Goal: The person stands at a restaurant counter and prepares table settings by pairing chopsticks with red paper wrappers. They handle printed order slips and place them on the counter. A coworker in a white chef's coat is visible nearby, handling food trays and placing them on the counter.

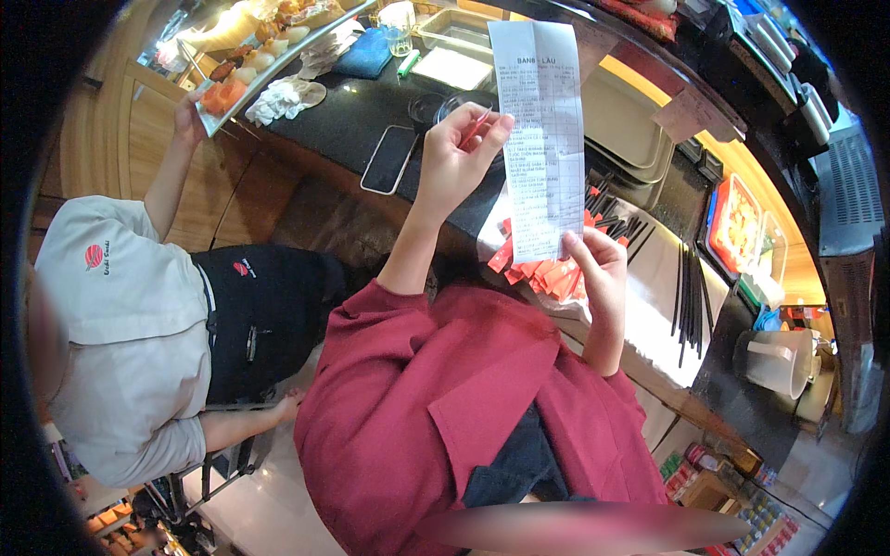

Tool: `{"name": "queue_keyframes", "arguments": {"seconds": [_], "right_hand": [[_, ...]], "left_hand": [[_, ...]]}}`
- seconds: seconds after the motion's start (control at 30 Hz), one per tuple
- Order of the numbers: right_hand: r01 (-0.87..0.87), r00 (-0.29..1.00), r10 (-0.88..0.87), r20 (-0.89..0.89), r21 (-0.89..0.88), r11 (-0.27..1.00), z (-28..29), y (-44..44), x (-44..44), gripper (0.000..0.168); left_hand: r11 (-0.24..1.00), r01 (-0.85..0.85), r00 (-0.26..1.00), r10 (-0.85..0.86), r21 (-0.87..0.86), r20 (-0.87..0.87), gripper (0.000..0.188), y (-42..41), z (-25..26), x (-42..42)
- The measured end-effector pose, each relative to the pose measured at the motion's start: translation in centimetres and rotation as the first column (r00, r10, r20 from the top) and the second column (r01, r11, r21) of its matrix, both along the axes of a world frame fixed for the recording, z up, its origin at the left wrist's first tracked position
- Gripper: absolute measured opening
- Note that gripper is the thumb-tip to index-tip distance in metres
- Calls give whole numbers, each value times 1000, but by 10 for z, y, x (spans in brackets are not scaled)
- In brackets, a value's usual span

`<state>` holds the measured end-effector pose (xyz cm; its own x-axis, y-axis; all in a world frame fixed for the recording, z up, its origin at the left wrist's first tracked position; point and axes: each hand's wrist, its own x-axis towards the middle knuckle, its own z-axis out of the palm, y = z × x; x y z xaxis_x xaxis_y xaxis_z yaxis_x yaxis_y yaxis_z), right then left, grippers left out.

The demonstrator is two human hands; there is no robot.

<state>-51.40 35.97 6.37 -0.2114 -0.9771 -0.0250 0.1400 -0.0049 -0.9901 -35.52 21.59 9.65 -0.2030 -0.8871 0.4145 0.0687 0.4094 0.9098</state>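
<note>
My left hand (452, 156) is closed around a thin red stick-like object (475, 129), perhaps a pen. Its thumb tip reaches the left edge of a long printed paper slip (546, 160); whether it also grips the paper cannot be told. With thumb and fingers, my right hand (599, 264) pinches the slip's lower right corner. The slip bears lines of print and is held up over the counter. Beneath its lower end lie black chopsticks in red paper sleeves (553, 274), partly hidden by the paper and my right hand.
A co-worker (132, 278) at left holds a long plate of sushi (278, 66). On the dark counter (316, 149) lie a phone (389, 160), a crumpled white cloth (281, 101) and a blue cloth (365, 54). Trays (619, 118), loose black chopsticks (690, 306) and a plastic pitcher (775, 361) are at right.
</note>
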Motion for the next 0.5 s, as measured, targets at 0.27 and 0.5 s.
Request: {"name": "queue_keyframes", "arguments": {"seconds": [0.27, 0.5], "right_hand": [[-14, 1000, 14, -16, 2, 1000, 1, -11, 12, 17], [-31, 999, 32, -28, 6, 999, 2, -39, 37, 21]], "left_hand": [[999, -8, 1000, 9, 42, -25, 22, -10, -3, 9], [993, 12, 1000, -14, 115, 20, 24, -40, -4, 34]]}}
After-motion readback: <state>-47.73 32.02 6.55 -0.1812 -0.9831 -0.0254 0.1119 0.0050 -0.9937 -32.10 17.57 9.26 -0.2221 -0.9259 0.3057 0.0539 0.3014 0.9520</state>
